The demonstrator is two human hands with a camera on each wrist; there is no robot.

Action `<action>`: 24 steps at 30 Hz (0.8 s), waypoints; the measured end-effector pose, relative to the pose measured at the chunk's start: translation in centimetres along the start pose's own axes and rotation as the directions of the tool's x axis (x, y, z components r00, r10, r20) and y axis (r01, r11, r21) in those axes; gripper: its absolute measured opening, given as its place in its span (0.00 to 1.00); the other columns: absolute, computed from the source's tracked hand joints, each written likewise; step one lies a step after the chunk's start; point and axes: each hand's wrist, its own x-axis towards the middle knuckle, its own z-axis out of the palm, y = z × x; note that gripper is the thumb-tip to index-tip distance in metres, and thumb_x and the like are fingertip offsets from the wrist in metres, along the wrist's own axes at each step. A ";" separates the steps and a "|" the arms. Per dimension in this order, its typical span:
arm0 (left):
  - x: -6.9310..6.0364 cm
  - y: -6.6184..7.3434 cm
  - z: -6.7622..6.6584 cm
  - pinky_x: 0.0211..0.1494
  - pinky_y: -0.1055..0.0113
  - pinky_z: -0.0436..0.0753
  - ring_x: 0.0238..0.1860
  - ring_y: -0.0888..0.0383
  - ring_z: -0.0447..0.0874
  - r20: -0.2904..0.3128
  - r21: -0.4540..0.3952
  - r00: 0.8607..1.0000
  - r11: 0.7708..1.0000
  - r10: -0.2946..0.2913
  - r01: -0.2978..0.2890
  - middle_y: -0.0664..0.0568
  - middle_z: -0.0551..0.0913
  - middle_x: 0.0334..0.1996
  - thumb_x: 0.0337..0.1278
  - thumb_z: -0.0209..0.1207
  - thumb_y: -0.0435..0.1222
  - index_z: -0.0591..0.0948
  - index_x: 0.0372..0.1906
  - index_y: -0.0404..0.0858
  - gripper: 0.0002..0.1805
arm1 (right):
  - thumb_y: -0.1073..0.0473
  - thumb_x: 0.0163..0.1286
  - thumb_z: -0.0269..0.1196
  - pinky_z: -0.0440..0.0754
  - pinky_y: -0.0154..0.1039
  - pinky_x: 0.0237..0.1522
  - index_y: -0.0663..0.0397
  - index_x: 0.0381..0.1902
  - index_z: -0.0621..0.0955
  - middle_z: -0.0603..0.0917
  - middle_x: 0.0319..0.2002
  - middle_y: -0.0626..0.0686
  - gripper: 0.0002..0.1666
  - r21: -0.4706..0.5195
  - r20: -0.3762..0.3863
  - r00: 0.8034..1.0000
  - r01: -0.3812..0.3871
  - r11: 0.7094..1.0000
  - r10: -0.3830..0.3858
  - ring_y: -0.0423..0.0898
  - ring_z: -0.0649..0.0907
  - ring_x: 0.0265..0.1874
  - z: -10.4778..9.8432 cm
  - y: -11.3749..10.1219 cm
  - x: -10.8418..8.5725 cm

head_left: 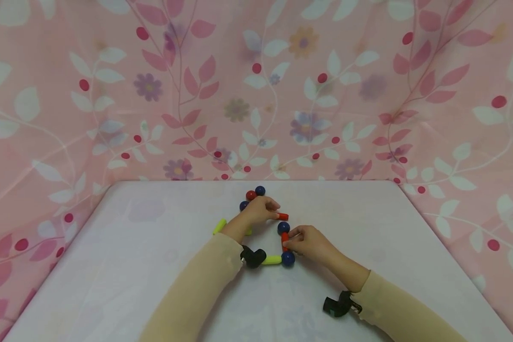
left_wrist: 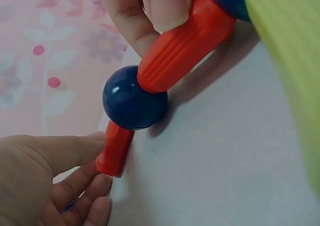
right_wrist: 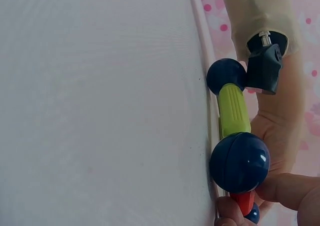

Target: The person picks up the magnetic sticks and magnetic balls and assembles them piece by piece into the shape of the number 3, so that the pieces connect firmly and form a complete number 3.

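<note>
My left hand [head_left: 260, 211] pinches a short red rod [head_left: 283, 217] between thumb and fingers. In the left wrist view this red rod [left_wrist: 117, 150] has one end at a blue ball [left_wrist: 134, 98]; whether they are joined I cannot tell. My right hand [head_left: 311, 243] pinches another red rod [head_left: 285, 242], which links that ball to a nearer blue ball [head_left: 288, 259]. From the nearer ball a yellow-green rod [head_left: 272, 260] runs left, partly behind the left wrist camera. The right wrist view shows this yellow-green rod [right_wrist: 234, 110] between two blue balls.
Past the left hand sit a blue ball [head_left: 260, 190], a red ball [head_left: 251, 195] and another blue ball [head_left: 244, 206], partly covered. A loose-looking yellow-green rod [head_left: 219, 226] lies left of the left wrist. A floral curtain [head_left: 256, 118] hangs behind the white table [head_left: 162, 266].
</note>
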 end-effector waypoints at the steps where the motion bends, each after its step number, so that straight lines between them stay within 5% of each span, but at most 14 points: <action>1: 0.1 0.0 0.1 0.60 0.59 0.78 0.50 0.53 0.80 0.003 0.002 1.000 1.000 -0.002 0.002 0.50 0.84 0.48 0.63 0.66 0.35 0.84 0.53 0.40 0.14 | 0.56 0.64 0.71 0.74 0.36 0.27 0.62 0.47 0.82 0.84 0.25 0.48 0.18 0.002 -0.002 1.000 -0.001 1.000 0.001 0.43 0.77 0.23 0.0 0.0 0.0; 14: 1.0 0.3 0.9 0.56 0.61 0.77 0.45 0.55 0.78 0.021 0.123 0.999 0.992 -0.031 0.028 0.53 0.84 0.43 0.57 0.70 0.35 0.87 0.47 0.44 0.13 | 0.57 0.64 0.71 0.75 0.36 0.27 0.63 0.46 0.82 0.85 0.27 0.49 0.18 0.026 0.002 1.000 0.007 1.000 -0.007 0.43 0.78 0.24 0.0 0.3 0.0; 24: 0.4 -0.2 0.7 0.56 0.60 0.76 0.45 0.55 0.78 0.010 0.096 1.000 0.995 -0.006 0.005 0.53 0.85 0.43 0.58 0.70 0.36 0.87 0.45 0.44 0.10 | 0.56 0.64 0.71 0.74 0.36 0.27 0.62 0.46 0.82 0.84 0.26 0.48 0.18 0.026 0.010 1.000 0.016 1.000 -0.016 0.43 0.77 0.24 0.0 0.3 0.0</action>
